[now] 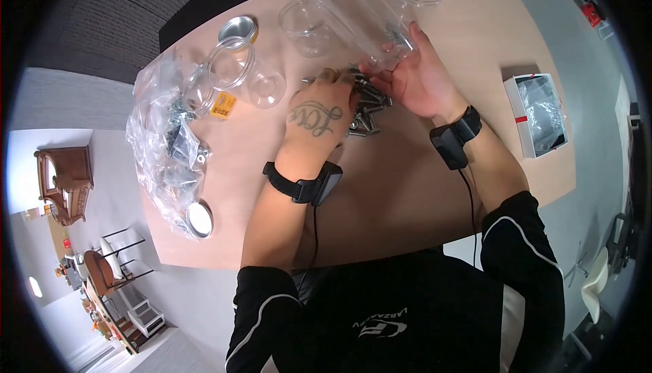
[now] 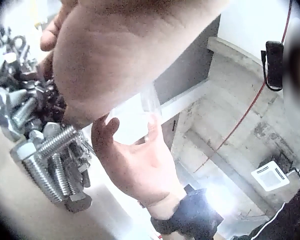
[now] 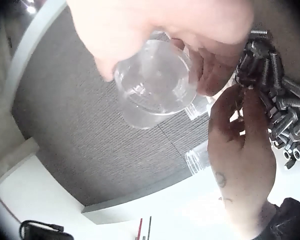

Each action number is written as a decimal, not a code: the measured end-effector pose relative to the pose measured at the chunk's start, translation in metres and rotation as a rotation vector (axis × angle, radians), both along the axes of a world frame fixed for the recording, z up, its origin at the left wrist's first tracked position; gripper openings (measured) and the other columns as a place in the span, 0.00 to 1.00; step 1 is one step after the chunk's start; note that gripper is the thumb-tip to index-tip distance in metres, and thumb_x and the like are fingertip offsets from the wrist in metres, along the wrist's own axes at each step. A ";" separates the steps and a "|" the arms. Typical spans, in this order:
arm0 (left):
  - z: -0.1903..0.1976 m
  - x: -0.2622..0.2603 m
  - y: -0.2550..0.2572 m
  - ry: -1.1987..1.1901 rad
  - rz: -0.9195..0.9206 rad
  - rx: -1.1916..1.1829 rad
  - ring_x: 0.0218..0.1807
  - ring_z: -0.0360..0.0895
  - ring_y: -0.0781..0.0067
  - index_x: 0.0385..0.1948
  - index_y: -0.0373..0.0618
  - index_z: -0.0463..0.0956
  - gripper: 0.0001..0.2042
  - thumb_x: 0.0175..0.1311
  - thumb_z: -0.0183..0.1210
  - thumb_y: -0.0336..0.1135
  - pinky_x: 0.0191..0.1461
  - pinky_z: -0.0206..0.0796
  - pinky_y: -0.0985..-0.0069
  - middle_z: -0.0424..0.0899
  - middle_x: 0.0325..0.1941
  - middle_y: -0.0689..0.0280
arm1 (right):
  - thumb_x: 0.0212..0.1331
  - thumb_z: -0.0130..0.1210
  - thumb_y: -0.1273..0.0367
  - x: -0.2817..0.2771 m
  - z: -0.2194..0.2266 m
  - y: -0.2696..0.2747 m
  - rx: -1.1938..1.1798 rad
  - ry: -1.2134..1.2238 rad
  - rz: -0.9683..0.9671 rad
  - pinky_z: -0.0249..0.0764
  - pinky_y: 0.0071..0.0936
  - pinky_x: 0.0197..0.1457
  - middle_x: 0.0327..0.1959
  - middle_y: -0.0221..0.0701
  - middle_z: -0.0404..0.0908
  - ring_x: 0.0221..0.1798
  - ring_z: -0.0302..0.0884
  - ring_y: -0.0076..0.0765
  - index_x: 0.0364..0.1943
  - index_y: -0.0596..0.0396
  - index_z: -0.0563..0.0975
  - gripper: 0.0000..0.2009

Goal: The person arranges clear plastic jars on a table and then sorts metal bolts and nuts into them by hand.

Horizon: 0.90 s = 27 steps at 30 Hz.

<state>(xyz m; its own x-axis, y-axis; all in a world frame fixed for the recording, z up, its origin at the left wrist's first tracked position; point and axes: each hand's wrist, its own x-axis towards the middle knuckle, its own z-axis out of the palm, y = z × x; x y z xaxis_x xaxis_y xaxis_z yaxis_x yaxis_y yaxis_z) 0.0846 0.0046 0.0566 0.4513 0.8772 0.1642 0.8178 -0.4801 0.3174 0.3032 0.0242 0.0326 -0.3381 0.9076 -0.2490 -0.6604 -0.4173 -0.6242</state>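
Observation:
My right hand (image 1: 424, 81) grips a large clear jar (image 1: 360, 16) near its base, holding it tilted above the table. A few small metal pieces (image 1: 394, 36) show inside at that end. My left hand (image 1: 318, 111) reaches down into a pile of bolts (image 1: 367, 118), back of the hand upward. In the right wrist view its thumb and fingertips (image 3: 245, 95) come together among the bolts; whether they pinch one, I cannot tell. Hex bolts with threaded shanks (image 2: 52, 165) lie loose beside that hand, and several nuts (image 3: 294, 151) sit at the pile's edge.
More clear jars (image 1: 266, 87) stand beyond and left of the pile. A silver lid (image 1: 239, 30) and a white-faced lid (image 1: 200, 220) lie on the table. Plastic bags (image 1: 166, 135) with hardware cover its left side. An open white box (image 1: 540, 115) sits at the right edge.

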 end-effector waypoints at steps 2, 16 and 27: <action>0.009 -0.001 -0.003 -0.005 0.002 -0.009 0.53 0.84 0.46 0.54 0.44 0.82 0.17 0.66 0.66 0.38 0.55 0.77 0.55 0.85 0.51 0.53 | 0.74 0.52 0.38 0.004 -0.008 0.003 0.059 0.054 0.051 0.76 0.41 0.67 0.58 0.41 0.83 0.64 0.81 0.47 0.57 0.50 0.74 0.30; 0.028 -0.013 0.012 -1.261 0.057 -0.565 0.66 0.77 0.59 0.76 0.34 0.57 0.40 0.64 0.71 0.24 0.65 0.78 0.67 0.75 0.71 0.49 | 0.75 0.60 0.53 -0.008 0.003 -0.013 0.381 -0.167 0.022 0.82 0.36 0.61 0.59 0.37 0.83 0.60 0.83 0.37 0.66 0.52 0.71 0.25; 0.024 0.020 0.022 -1.022 0.205 -0.185 0.63 0.79 0.63 0.72 0.34 0.63 0.42 0.56 0.79 0.30 0.58 0.75 0.71 0.76 0.70 0.50 | 0.68 0.68 0.52 0.066 0.034 0.015 0.440 -0.775 -0.657 0.61 0.20 0.29 0.21 0.19 0.70 0.25 0.64 0.15 0.25 0.51 0.74 0.22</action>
